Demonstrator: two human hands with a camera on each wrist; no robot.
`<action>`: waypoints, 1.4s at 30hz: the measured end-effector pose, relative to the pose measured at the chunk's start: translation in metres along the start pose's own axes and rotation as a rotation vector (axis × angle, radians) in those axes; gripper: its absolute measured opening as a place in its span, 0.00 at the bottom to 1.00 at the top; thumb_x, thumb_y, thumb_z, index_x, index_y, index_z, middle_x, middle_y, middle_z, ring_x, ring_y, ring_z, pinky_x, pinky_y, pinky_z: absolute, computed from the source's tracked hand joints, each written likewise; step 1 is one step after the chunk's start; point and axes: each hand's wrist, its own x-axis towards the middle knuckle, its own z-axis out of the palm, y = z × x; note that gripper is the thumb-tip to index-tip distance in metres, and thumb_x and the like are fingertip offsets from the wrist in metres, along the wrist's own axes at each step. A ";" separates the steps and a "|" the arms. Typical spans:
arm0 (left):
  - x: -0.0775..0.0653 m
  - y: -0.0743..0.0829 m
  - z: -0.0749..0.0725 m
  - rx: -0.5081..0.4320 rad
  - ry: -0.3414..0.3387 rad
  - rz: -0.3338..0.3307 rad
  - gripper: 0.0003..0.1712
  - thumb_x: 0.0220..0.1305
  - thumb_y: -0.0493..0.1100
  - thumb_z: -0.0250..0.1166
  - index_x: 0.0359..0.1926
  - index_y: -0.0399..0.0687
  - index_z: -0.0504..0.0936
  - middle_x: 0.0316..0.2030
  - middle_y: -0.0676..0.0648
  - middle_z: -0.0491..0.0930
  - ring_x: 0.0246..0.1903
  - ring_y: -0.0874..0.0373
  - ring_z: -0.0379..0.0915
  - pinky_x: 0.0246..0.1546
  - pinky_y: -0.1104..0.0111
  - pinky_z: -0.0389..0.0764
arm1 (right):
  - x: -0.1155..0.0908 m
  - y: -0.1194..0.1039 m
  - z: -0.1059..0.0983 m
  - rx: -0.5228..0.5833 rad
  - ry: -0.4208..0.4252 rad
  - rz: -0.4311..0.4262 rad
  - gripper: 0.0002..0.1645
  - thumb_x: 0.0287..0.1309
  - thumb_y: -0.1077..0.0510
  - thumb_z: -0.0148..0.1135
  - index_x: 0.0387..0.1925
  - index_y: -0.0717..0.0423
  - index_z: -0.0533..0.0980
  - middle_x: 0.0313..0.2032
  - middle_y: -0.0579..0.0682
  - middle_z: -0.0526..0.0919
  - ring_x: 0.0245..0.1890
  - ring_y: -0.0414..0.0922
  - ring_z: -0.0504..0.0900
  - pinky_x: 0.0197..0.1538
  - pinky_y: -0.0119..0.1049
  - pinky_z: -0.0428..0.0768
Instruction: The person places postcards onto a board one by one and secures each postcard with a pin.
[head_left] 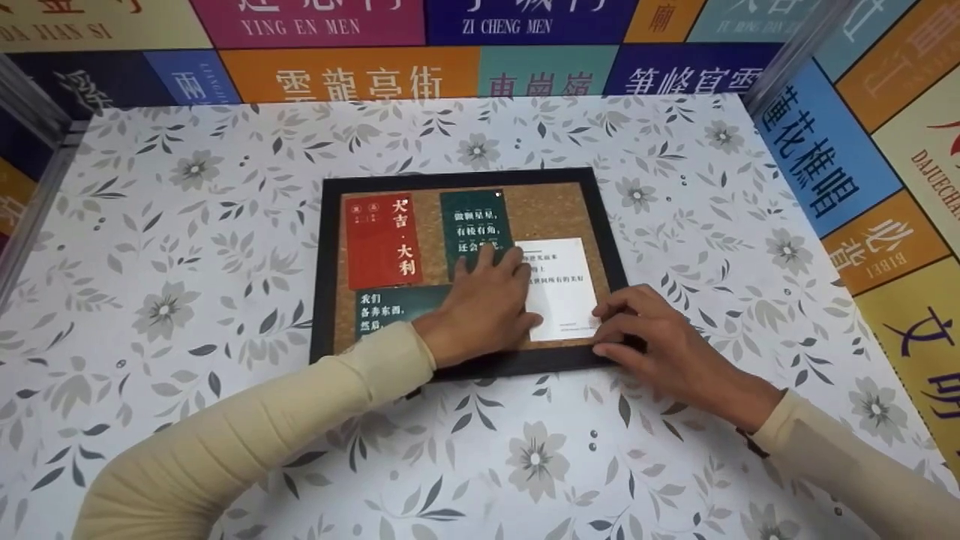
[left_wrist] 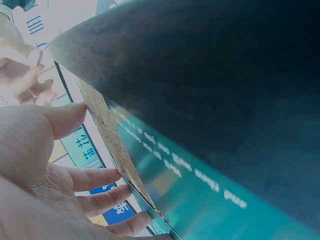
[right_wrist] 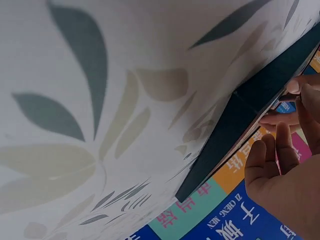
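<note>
A black-framed cork board (head_left: 577, 214) lies on the table with several cards on it. My left hand (head_left: 484, 307) rests over its middle, fingers spread across the lower part of a dark green card (head_left: 472, 206) and the left edge of a white card (head_left: 562, 300). In the left wrist view, the fingers of that hand (left_wrist: 65, 185) look fairly straight. My right hand (head_left: 660, 337) is at the frame's lower right corner, beside the white card, its fingers loosely bent and nothing visible in them. A red card (head_left: 379, 247) and another green card (head_left: 405, 300), partly covered by my left arm, are further left.
Under the board is a flowered tablecloth (head_left: 532, 457). Colourful panels with Chinese lettering (head_left: 352, 75) stand along the back, and similar panels (head_left: 862, 172) line the right side. A small light dot (head_left: 498, 194) shows at the upper green card's top corner.
</note>
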 end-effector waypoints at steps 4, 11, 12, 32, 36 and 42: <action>0.000 0.000 0.000 -0.012 0.002 -0.003 0.34 0.77 0.60 0.70 0.68 0.37 0.80 0.66 0.42 0.72 0.70 0.37 0.65 0.70 0.27 0.69 | 0.007 0.006 -0.001 0.000 0.013 0.071 0.09 0.59 0.70 0.81 0.37 0.55 0.90 0.55 0.54 0.84 0.57 0.50 0.79 0.66 0.20 0.69; 0.001 0.000 0.000 -0.014 -0.011 -0.011 0.36 0.77 0.60 0.70 0.71 0.38 0.79 0.68 0.42 0.72 0.72 0.38 0.63 0.72 0.28 0.67 | 0.017 0.016 -0.001 0.020 0.041 0.186 0.08 0.61 0.70 0.80 0.39 0.58 0.90 0.54 0.53 0.86 0.57 0.50 0.80 0.64 0.21 0.69; 0.001 0.000 0.000 -0.014 -0.014 -0.012 0.36 0.77 0.60 0.70 0.71 0.38 0.78 0.68 0.42 0.72 0.72 0.38 0.63 0.72 0.28 0.67 | 0.019 0.016 -0.001 0.020 0.047 0.195 0.07 0.61 0.70 0.80 0.39 0.58 0.90 0.53 0.54 0.86 0.57 0.50 0.80 0.64 0.21 0.69; 0.002 0.001 -0.001 -0.003 -0.026 -0.016 0.37 0.78 0.61 0.67 0.73 0.38 0.77 0.71 0.42 0.70 0.76 0.35 0.60 0.72 0.27 0.66 | 0.045 0.032 -0.003 0.121 0.086 0.302 0.01 0.67 0.68 0.75 0.38 0.64 0.90 0.54 0.58 0.88 0.60 0.53 0.79 0.64 0.25 0.69; 0.001 0.001 0.000 0.007 -0.017 -0.014 0.36 0.78 0.61 0.68 0.72 0.38 0.78 0.69 0.42 0.71 0.75 0.36 0.61 0.71 0.27 0.67 | 0.048 0.037 -0.003 0.124 0.089 0.321 0.02 0.69 0.67 0.74 0.40 0.65 0.90 0.55 0.58 0.87 0.60 0.52 0.79 0.65 0.25 0.69; 0.001 0.001 0.000 0.008 -0.021 -0.022 0.37 0.78 0.61 0.68 0.72 0.39 0.78 0.70 0.43 0.71 0.74 0.37 0.61 0.72 0.27 0.67 | 0.056 0.045 -0.001 0.125 0.105 0.349 0.03 0.70 0.69 0.73 0.40 0.68 0.89 0.54 0.59 0.87 0.60 0.55 0.79 0.66 0.33 0.69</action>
